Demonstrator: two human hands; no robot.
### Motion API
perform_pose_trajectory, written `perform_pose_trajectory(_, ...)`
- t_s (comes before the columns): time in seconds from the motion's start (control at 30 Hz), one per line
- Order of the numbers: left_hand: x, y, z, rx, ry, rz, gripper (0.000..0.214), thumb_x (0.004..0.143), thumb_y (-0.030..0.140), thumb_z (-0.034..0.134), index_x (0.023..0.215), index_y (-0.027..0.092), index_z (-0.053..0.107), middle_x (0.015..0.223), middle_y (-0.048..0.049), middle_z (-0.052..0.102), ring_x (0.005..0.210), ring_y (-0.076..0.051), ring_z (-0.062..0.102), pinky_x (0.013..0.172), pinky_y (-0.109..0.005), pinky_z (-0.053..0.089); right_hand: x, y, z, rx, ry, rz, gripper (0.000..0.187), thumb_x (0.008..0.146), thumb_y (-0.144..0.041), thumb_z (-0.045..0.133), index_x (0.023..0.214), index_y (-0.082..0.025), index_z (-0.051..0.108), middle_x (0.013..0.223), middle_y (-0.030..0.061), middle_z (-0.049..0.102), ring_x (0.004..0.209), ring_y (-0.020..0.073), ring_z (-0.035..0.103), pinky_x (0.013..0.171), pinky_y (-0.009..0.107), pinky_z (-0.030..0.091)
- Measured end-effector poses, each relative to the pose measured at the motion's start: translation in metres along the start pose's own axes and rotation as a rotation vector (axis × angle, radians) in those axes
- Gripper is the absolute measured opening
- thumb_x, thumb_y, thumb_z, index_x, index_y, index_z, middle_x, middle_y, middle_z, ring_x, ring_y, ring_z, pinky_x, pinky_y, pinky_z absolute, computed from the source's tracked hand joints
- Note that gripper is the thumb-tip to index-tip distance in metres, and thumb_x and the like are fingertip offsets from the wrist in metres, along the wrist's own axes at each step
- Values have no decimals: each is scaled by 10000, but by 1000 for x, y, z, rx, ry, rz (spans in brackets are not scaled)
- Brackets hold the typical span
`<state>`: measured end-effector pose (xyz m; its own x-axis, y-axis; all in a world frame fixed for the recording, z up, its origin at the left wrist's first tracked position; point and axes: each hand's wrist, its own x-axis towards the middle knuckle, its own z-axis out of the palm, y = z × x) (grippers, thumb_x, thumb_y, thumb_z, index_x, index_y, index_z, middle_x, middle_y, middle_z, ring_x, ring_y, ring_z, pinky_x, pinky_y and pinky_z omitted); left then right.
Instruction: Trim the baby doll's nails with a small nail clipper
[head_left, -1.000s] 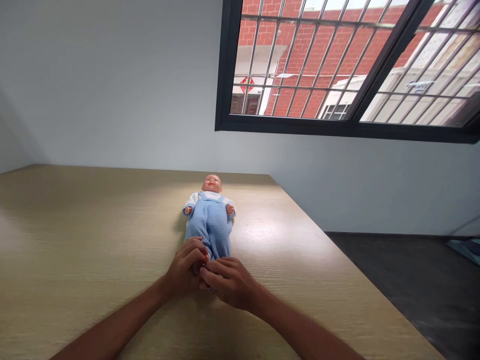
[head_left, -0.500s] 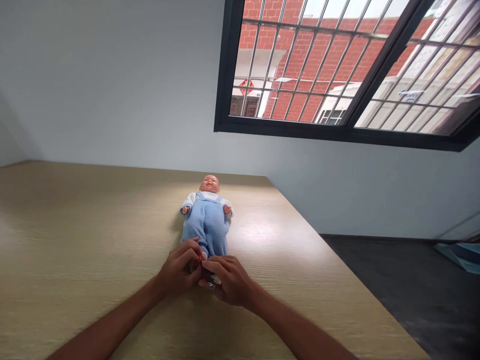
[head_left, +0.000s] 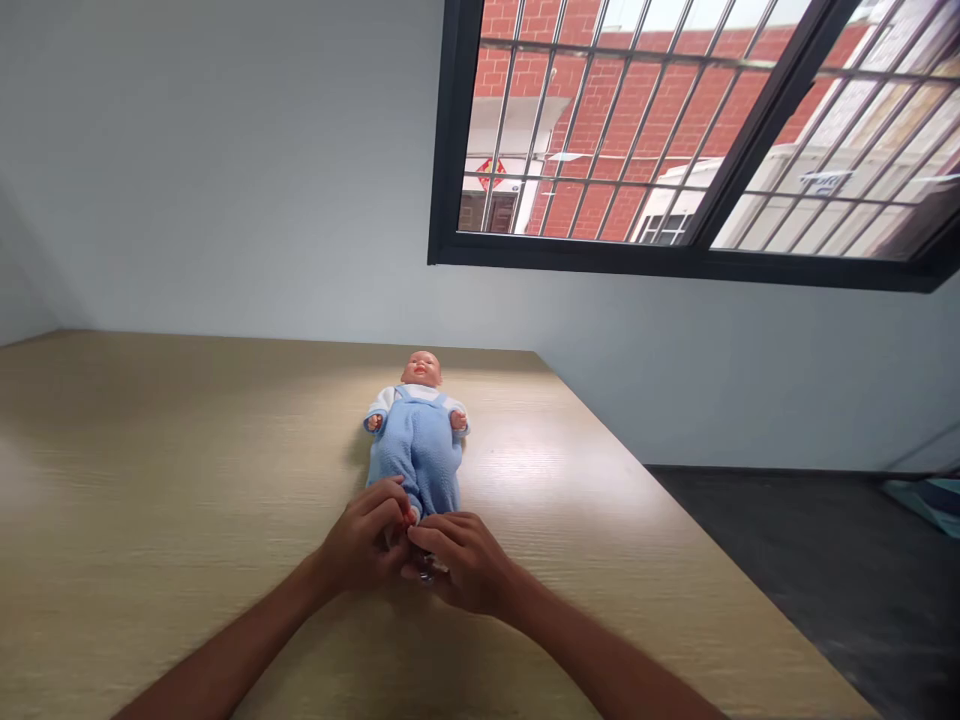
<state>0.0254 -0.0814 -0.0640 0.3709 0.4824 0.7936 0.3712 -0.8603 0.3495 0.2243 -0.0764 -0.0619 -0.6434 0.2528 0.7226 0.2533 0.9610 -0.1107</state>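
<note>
Head view: doll (head_left: 417,440) in light-blue overalls and white top lies on its back on the wood-grain desk (head_left: 187,500), head toward the wall (head_left: 225,180), feet toward the person. Left hand (head_left: 366,538) at the doll's lower leg and foot, fingers bent, grip narrow; whether it clasps the foot cannot be told. Right hand (head_left: 466,562) just beside it, fingers curled, tips near the same foot. Small shiny item (head_left: 426,576) partly visible under the right fingers; its identity, and whether that grip holds it, unclear. Barred window (head_left: 585,252) beyond, upper right.
</note>
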Motion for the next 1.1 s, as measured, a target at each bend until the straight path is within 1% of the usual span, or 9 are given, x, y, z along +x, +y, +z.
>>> perform_pose_trajectory(0.17, 4, 1, -3, 26, -58, -26, 215, 773, 87, 655, 773, 189, 466, 832, -13, 610, 777, -135, 593, 1029, -416, 513, 2, -1, -1, -26, -28, -24, 183, 1025, -292, 447, 1119, -171, 546, 912, 51, 711, 745, 166, 668, 633, 289, 475)
perform_pose_trajectory(0.33, 7, 3, -5, 41, -73, -13, 196, 769, 72, 619, 757, 189, 463, 797, -6, 604, 738, -130, 584, 995, -386, 527, 0, -3, 3, -51, -57, -31, 192, 1031, -266, 424, 1124, -163, 556, 898, 61, 698, 743, 168, 657, 649, 292, 481)
perform_pose_trajectory(0.43, 7, 3, -5, 53, -74, -4, 165, 790, 79, 588, 758, 189, 470, 789, -9, 598, 730, -133, 582, 981, -382, 533, 1, -6, 5, -78, -36, -21, 179, 1030, -246, 429, 1113, -164, 565, 863, 52, 691, 708, 165, 645, 632, 297, 474)
perform_pose_trajectory(0.57, 6, 2, -5, 59, -82, -9, 150, 782, 87, 582, 767, 192, 476, 801, -17, 600, 729, -145, 582, 975, -398, 534, 2, -9, 6, -92, -9, -8, 216, 1037, -260, 389, 1118, -162, 563, 892, 69, 700, 699, 172, 642, 609, 307, 465)
perform_pose_trajectory(0.63, 6, 1, -5, 58, -86, -7, 152, 775, 93, 582, 768, 195, 470, 802, -20, 601, 726, -151, 584, 969, -406, 536, 2, -10, 6, -97, -5, -11, 209, 1037, -249, 388, 1119, -165, 561, 881, 63, 701, 687, 168, 640, 608, 303, 466)
perform_pose_trajectory(0.8, 7, 2, -6, 43, -73, 8, 172, 779, 154, 608, 763, 200, 443, 795, -24, 609, 717, -159, 588, 938, -402, 546, 2, -11, 5, -103, 3, -26, 211, 1044, -257, 393, 1136, -162, 557, 868, 58, 704, 705, 168, 656, 617, 298, 473)
perform_pose_trajectory(0.93, 8, 2, -5, 36, -71, 13, 194, 791, 231, 639, 768, 199, 449, 792, -26, 607, 715, -163, 586, 925, -401, 548, 4, -12, 5, -90, 6, -7, 208, 1042, -247, 392, 1131, -166, 561, 868, 56, 706, 686, 165, 648, 606, 298, 459)
perform_pose_trajectory(1.1, 9, 1, -6, 54, -87, 0, 158, 808, 130, 610, 760, 190, 472, 790, -20, 605, 731, -148, 586, 936, -374, 538, 2, -9, 7, -44, 59, 7, 263, 1054, -339, 365, 1110, -166, 555, 920, 74, 717, 734, 171, 663, 620, 295, 463)
